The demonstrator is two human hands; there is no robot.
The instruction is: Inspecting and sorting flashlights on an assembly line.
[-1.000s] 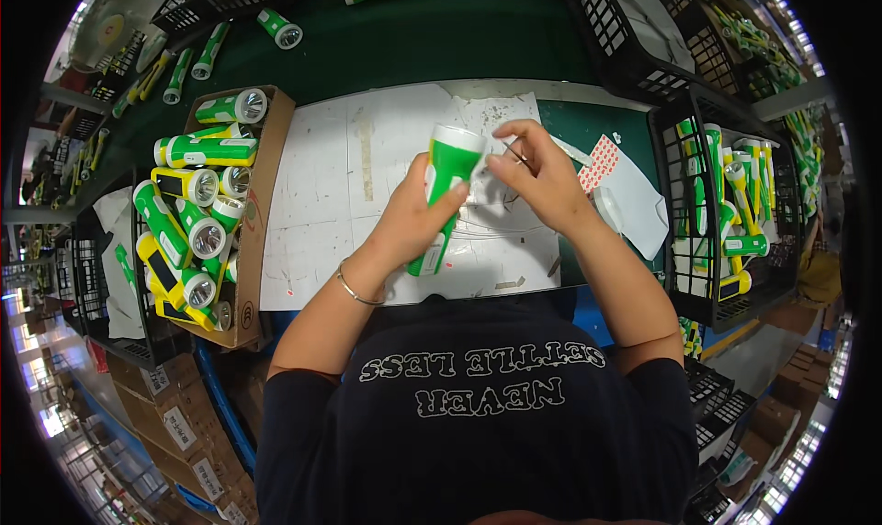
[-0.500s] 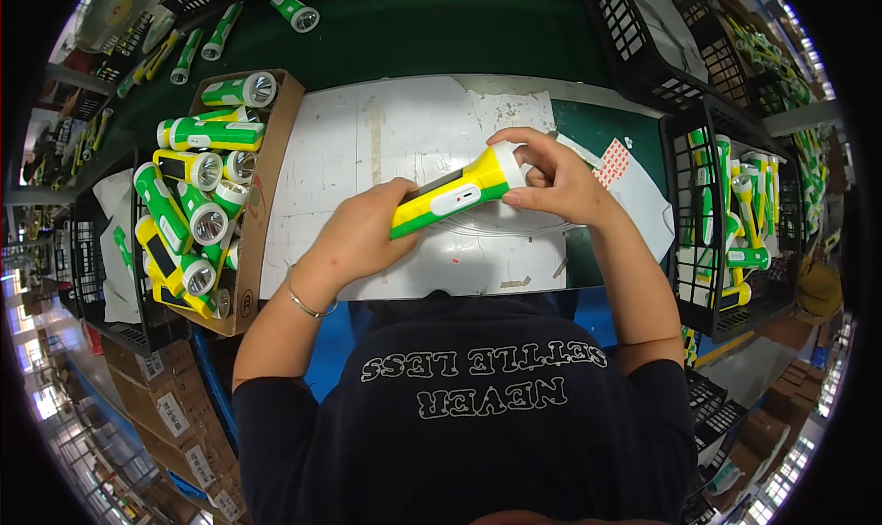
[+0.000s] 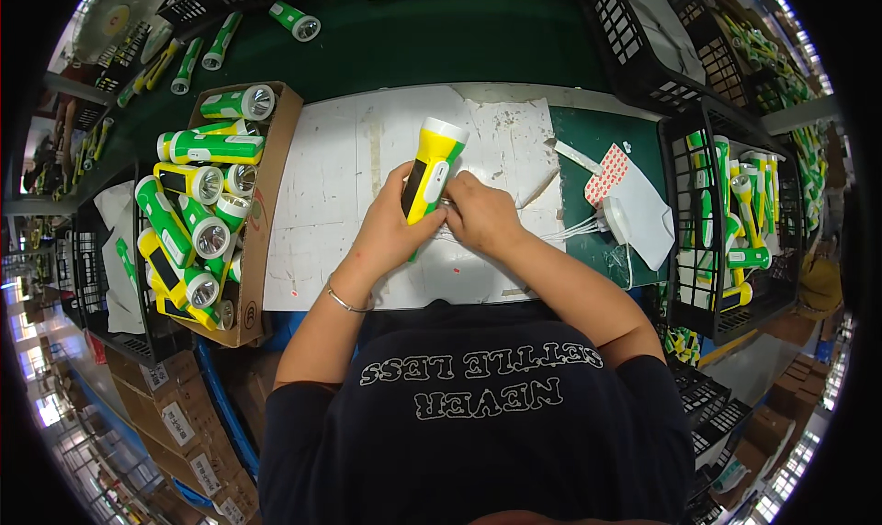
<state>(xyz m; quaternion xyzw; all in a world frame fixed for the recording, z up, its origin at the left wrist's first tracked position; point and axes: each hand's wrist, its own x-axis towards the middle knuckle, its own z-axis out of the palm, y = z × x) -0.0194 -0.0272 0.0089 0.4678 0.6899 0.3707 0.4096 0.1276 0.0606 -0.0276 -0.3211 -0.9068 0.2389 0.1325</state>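
A worn white sheet (image 3: pixel 358 176), scuffed and taped in places, covers the middle of a dark green workbench (image 3: pixel 441 38), and everything else is easiest placed from that sheet. Against its left edge stands an open cardboard box (image 3: pixel 262 240) packed with green and yellow flashlights lying in all directions. Beyond the sheet's far edge a few more flashlights lie loose on the green top. Off its right edge sit a red-and-white dotted card (image 3: pixel 606 173) and a bundle of thin white wires (image 3: pixel 583 226), and further right black wire crates (image 3: pixel 726 240) hold more flashlights. Shelving and stacked cartons ring the bench. Over the centre of the sheet, both forearms come up from the lower edge and meet. The left hand (image 3: pixel 390 236), a thin bangle (image 3: pixel 347 302) at its wrist, is wrapped around the lower body of a yellow flashlight (image 3: pixel 430 171), which stands tilted with its white head pointing away from the person. The right hand (image 3: pixel 482 214) presses against the flashlight's base, fingers curled tight there; what they pinch cannot be made out.
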